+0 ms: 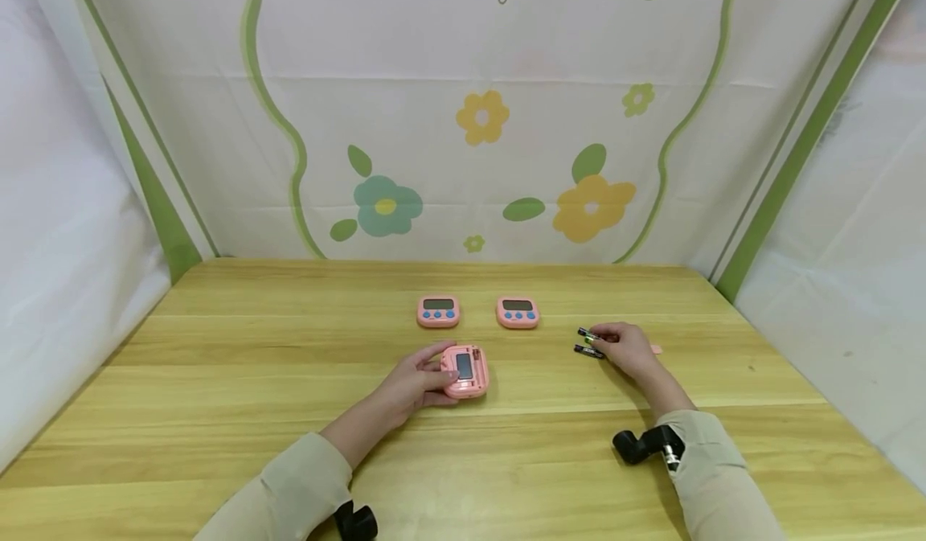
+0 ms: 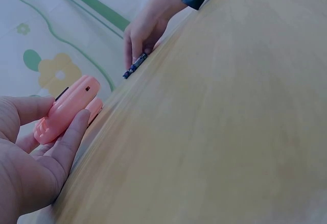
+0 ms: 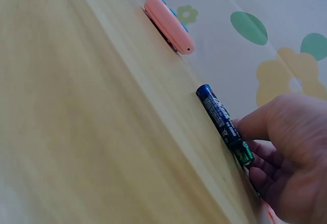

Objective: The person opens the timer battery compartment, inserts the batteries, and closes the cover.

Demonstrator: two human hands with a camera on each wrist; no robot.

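Observation:
A pink digital timer (image 1: 479, 387) is in my left hand (image 1: 415, 384), thumb across its near face and fingers underneath. That face shows a dark rectangle and an uncovered battery slot (image 1: 478, 368). The left wrist view shows the timer (image 2: 71, 106) edge-on, tilted above the table. My right hand (image 1: 628, 350) is at a small group of batteries (image 1: 587, 351) on the table, and its thumb and fingers pinch one with a green end (image 3: 246, 155). How the other batteries lie beneath the fingers is partly hidden.
Two more pink timers, one on the left (image 1: 437, 312) and one on the right (image 1: 518, 313), lie screen-up farther back on the wooden table (image 1: 506, 477). A small pink piece (image 1: 655, 349) lies just right of my right hand. A patterned curtain (image 1: 434, 59) stands behind the table.

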